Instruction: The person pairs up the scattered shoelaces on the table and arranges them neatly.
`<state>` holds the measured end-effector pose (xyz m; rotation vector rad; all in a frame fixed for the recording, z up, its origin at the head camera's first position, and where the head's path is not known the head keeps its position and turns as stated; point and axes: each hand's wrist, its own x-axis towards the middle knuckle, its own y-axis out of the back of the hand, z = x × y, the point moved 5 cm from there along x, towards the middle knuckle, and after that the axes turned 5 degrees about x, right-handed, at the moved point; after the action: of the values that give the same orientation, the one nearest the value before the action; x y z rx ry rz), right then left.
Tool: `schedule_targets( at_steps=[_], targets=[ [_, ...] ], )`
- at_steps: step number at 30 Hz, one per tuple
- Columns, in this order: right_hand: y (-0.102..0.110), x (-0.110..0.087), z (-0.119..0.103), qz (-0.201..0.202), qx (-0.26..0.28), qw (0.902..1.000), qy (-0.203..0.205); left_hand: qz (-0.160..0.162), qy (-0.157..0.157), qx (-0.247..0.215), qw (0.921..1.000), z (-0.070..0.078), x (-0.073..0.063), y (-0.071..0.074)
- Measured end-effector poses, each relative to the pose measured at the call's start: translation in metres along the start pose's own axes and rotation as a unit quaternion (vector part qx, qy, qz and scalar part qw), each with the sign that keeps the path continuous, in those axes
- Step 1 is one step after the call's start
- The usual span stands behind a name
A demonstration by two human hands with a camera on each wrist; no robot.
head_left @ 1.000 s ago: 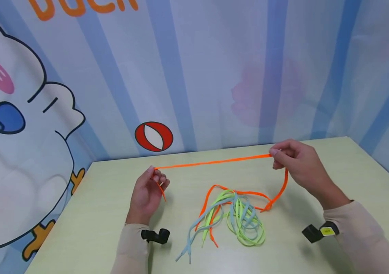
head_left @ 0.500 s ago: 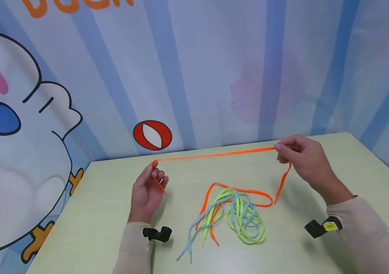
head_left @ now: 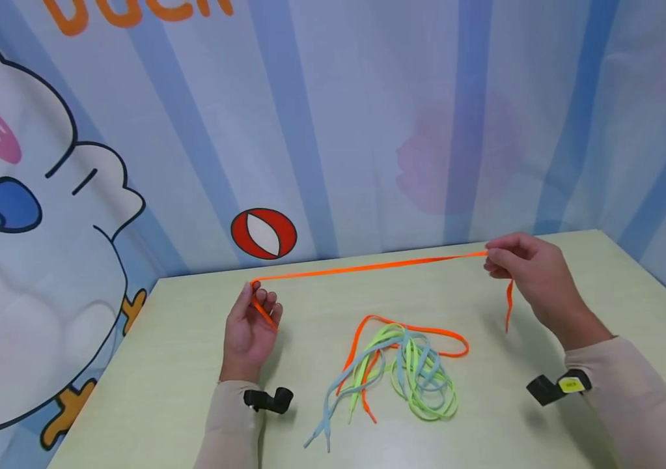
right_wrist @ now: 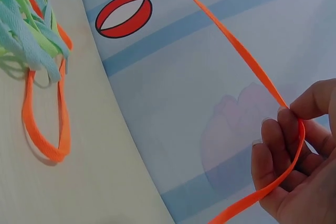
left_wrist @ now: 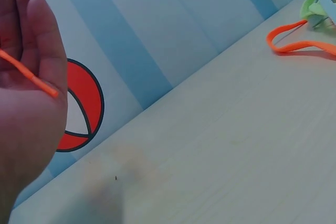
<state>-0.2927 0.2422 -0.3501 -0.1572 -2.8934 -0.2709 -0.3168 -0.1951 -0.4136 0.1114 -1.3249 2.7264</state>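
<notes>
An orange shoelace [head_left: 368, 267] is stretched nearly straight above the table between both hands. On the left, my left hand [head_left: 249, 339] pinches it between thumb and index finger, palm turned up; its short tipped end [left_wrist: 31, 76] crosses the palm. My right hand [head_left: 534, 277] pinches the other stretch with thumb and fingertips, and a short tail hangs below the fingers. Between the hands, nearer me, lies a loose pile of laces: pale blue [head_left: 335, 384], yellow-green [head_left: 446, 400] and another orange lace [head_left: 450, 333] looping out to the right.
The pale wooden table [head_left: 163, 391] ends at a blue striped cloth backdrop [head_left: 362, 130] with cartoon prints. Small black wrist cameras [head_left: 268, 400] sit on both sleeves.
My right hand has moved right, and the held lace's tail has come away from the pile and now hangs shorter and free. The left hand stays almost in place.
</notes>
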Motion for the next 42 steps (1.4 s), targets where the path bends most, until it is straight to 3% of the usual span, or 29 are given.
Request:
schedule_targets(
  at_steps=[7, 14, 20, 27, 42],
  targets=[
    [0.006, 0.002, 0.007, 0.014, -0.017, 0.9997, -0.003, 0.030, -0.011, -0.015, 0.9994, 0.000, 0.002, 0.008],
    [0.014, 0.000, 0.018, 0.023, -0.031, 0.9992, -0.012, 0.080, -0.011, -0.032, 0.9962, -0.004, 0.004, 0.014],
    [0.016, 0.003, 0.020, 0.018, -0.044, 0.9989, -0.006, 0.085, -0.021, -0.029, 0.9957, -0.001, 0.005, 0.015],
    [0.017, 0.005, 0.028, 0.017, -0.064, 0.9976, -0.023, 0.124, -0.027, -0.034, 0.9913, 0.001, 0.006, 0.019],
    [0.019, 0.010, 0.041, 0.020, -0.060, 0.9975, -0.031, 0.138, -0.013, -0.023, 0.9901, 0.002, 0.005, 0.022]
  ],
)
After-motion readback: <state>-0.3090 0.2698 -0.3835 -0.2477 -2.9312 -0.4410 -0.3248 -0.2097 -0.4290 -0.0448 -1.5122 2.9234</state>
